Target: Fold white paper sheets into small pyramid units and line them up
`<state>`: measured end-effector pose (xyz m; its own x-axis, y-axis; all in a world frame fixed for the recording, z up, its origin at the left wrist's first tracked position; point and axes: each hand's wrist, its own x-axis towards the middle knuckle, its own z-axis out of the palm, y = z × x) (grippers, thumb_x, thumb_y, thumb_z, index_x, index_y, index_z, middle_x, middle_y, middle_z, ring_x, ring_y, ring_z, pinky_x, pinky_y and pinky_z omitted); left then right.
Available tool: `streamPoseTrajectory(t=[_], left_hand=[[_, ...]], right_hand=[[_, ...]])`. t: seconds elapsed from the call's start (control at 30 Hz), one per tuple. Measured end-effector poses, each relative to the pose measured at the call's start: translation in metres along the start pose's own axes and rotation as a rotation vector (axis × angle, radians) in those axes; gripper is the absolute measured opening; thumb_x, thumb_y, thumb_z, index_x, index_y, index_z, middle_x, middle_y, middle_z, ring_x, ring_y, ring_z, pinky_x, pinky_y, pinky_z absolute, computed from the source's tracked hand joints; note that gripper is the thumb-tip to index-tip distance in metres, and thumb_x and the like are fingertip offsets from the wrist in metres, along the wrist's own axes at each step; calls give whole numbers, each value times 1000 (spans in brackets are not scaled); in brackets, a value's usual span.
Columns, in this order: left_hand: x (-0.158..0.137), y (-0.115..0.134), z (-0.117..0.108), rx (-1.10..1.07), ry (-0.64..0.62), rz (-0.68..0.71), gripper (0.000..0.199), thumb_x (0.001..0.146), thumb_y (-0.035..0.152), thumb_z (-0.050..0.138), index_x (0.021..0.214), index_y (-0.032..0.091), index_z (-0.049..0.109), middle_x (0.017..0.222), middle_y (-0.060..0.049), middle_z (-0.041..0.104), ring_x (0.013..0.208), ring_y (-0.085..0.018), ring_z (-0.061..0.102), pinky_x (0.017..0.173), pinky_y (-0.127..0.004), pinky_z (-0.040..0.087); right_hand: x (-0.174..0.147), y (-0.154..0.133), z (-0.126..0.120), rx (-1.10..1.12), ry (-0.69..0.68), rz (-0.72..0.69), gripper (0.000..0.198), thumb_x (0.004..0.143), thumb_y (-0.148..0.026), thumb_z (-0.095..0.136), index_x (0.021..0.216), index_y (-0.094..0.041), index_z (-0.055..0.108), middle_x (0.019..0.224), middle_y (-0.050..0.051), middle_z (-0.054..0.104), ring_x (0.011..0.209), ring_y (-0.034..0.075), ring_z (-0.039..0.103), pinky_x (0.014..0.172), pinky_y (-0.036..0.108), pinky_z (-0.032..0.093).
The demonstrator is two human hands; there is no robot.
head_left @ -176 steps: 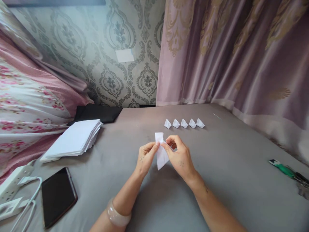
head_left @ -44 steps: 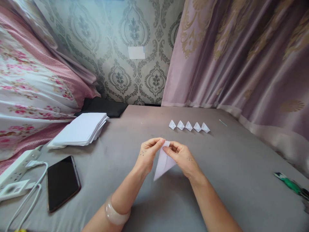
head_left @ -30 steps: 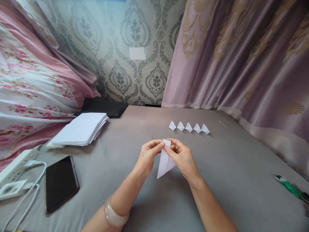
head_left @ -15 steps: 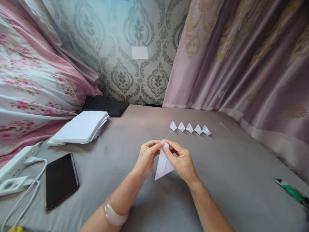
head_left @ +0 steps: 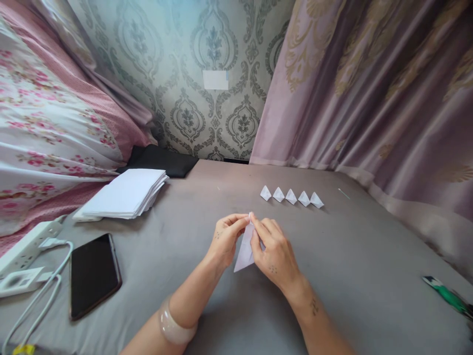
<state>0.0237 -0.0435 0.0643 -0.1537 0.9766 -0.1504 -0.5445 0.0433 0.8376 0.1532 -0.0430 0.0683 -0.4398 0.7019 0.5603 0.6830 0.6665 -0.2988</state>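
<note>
Between my hands is a folded sheet of white paper (head_left: 244,252), its wide end hanging down and its narrow tip at the top. My left hand (head_left: 227,237) pinches the tip from the left, thumb against the fold. On the other side, my right hand (head_left: 275,249) presses its fingers at the tip and along the right edge, hiding that part of the paper. Beyond my hands, several small folded paper pieces (head_left: 291,196) with pointed tops stand in a row.
A stack of white paper (head_left: 125,195) lies at the left, in front of a black flat item (head_left: 162,161). Nearer are a phone (head_left: 95,276) and a power strip (head_left: 27,246) with white cables. A green-handled tool (head_left: 447,296) lies far right, and a thin white stick (head_left: 344,194) farther back.
My right hand has turned over the paper, so its back now faces up and its fingers reach the tip. The paper shows narrower. My left hand keeps its pinch.
</note>
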Motion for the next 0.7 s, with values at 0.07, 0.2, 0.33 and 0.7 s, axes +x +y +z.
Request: streamPoseTrajectory(t=[0.07,0.2,0.33,0.7], left_hand=[[1,0,0,-22,-32,-17,18,62,25,78,75,13,73,71,-4,67,68,-10,57,69,-22,43],[5,-1,-1,-81,-101,-100,24,61,27,81,79,12,73,76,-6,69,72,-12,61,70,-23,45],[7,-2,-2,-96,-87,-208,29,57,30,84,75,11,72,68,-5,68,61,-13,61,63,-24,46],[2,-12,3,-40,-7,-115,27,55,28,84,71,12,70,66,-3,66,59,-11,59,58,-22,44]], right_hand=[[-1,-1,0,-87,-33,-4,52,85,-9,37,136,-15,45,82,8,57,81,22,50,75,36,46],[-1,-2,-3,-100,-88,53,52,83,-9,36,132,-15,50,85,10,57,84,24,50,76,39,45],[3,5,-6,384,-120,291,43,89,-23,36,126,-20,57,90,9,63,87,21,56,77,35,46],[6,17,9,1078,-38,791,34,69,-48,68,82,-16,71,73,4,70,68,17,62,63,27,47]])
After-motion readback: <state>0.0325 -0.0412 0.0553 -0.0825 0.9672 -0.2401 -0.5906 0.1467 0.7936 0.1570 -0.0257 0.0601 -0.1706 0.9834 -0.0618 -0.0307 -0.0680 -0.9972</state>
